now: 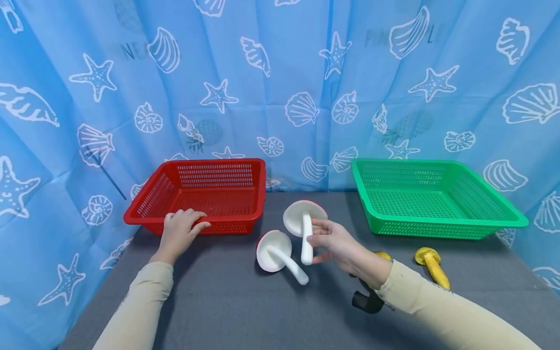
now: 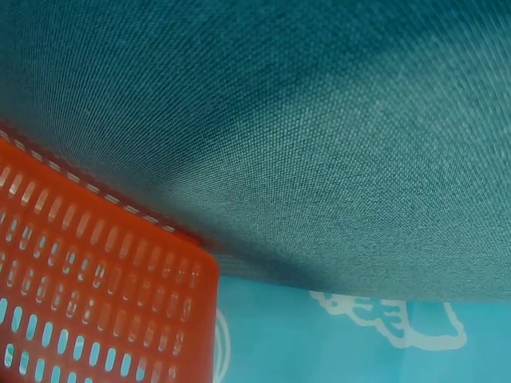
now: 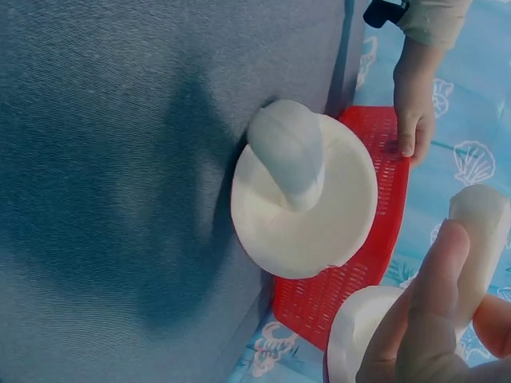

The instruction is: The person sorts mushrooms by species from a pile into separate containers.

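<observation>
Right hand: the right hand (image 1: 339, 245) pinches the stem of a white mushroom (image 1: 305, 224) between thumb and fingers, lifted off the cloth, cap turned toward the curtain.
Left hand: the left hand (image 1: 180, 228) lies with relaxed fingers over the near rim of the red basket (image 1: 201, 194), steadying it and grasping nothing.
Second mushroom: another white mushroom (image 1: 277, 253) lies on its side on the grey table (image 1: 227, 306), just left of the held one.
Step in hand: seemingly a carry just begun, the toy raised midway between both baskets.
Next move: it likely calls for clearing a basket wall before letting go; which basket cannot be told.
Edges: the green basket (image 1: 433, 197) stands well apart on the right; two yellow mushrooms (image 1: 430, 265) lie near its front edge.
Open room: bare cloth lies between the baskets.
</observation>
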Demonstrator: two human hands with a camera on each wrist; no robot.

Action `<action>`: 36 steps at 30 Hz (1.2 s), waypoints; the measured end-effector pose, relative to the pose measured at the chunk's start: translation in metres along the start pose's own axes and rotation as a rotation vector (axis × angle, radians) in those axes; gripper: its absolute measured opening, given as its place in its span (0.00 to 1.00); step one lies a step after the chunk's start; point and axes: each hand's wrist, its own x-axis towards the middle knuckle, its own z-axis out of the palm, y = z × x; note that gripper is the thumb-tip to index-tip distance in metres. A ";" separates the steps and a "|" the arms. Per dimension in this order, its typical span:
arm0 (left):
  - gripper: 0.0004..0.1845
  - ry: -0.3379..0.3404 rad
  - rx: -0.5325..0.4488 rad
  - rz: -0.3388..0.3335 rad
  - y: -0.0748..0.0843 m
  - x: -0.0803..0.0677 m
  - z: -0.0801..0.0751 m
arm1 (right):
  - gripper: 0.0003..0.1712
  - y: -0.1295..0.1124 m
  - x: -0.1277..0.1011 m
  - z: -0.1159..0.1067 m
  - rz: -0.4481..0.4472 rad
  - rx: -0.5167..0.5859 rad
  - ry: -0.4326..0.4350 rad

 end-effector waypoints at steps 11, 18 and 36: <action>0.20 -0.018 0.003 -0.017 0.001 0.001 -0.001 | 0.34 -0.006 0.009 0.007 -0.005 0.022 -0.016; 0.20 -0.025 0.000 -0.009 0.001 0.000 -0.003 | 0.32 -0.014 0.016 0.014 0.012 0.018 -0.001; 0.21 -0.010 0.038 -0.014 0.004 0.002 -0.003 | 0.32 -0.033 0.042 0.037 0.009 0.085 -0.008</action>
